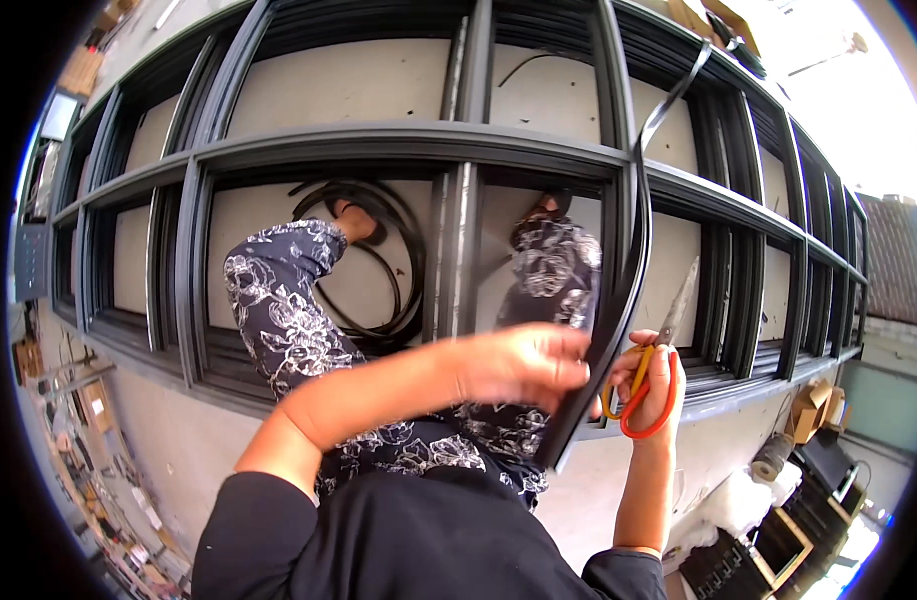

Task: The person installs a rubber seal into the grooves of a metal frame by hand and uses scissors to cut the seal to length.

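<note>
Black, long, flexible strip runs diagonally over grey metal grid frame. Left hand blurred beside strip; whether fingers grip, cannot tell. Right hand: fingers clamped on silver-bladed scissors with red-and-yellow handles. Best keep strip untwisted, blade tips clear.

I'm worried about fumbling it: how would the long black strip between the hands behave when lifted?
The black strip is probably floppy, since it curves and twists across the frame. Being narrow, it looks light. Its sheen suggests possible slipperiness.
</note>
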Available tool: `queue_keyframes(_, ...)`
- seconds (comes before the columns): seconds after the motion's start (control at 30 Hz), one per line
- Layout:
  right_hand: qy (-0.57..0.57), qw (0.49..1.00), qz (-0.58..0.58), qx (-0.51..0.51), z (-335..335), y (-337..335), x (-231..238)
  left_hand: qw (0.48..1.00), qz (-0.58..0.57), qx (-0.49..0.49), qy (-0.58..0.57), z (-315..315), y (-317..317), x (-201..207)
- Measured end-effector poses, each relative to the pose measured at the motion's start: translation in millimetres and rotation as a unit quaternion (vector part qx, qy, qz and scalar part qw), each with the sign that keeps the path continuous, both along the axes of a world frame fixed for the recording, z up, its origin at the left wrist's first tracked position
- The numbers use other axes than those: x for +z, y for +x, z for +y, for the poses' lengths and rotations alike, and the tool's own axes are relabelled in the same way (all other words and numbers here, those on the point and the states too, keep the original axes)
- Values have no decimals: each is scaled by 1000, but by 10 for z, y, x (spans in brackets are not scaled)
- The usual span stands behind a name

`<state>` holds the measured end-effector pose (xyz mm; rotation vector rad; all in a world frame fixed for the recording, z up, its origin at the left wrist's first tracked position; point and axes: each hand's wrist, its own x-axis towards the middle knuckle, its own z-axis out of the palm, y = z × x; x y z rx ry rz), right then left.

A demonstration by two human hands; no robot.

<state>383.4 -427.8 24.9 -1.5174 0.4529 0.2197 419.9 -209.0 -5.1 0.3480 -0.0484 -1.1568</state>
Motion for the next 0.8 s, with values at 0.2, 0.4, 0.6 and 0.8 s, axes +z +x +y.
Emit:
queue_keyframes(0.2,234,967,97,-30,70,-125,-176,948,226,-32,-221,-530,-654,-311)
queue_keyframes(0.4,328,942,78,-7,-42,-140,-415,968,178,-82,-160,-432,-477,-358)
queue_keyframes(0.6,404,906,122,42,-331,-182,-532,984,10,-127,122,-355,323,-709)
queue_keyframes(0.8,310,933,133,129,-364,-596,-250,962,182,52,199,-1255,1522,-1124)
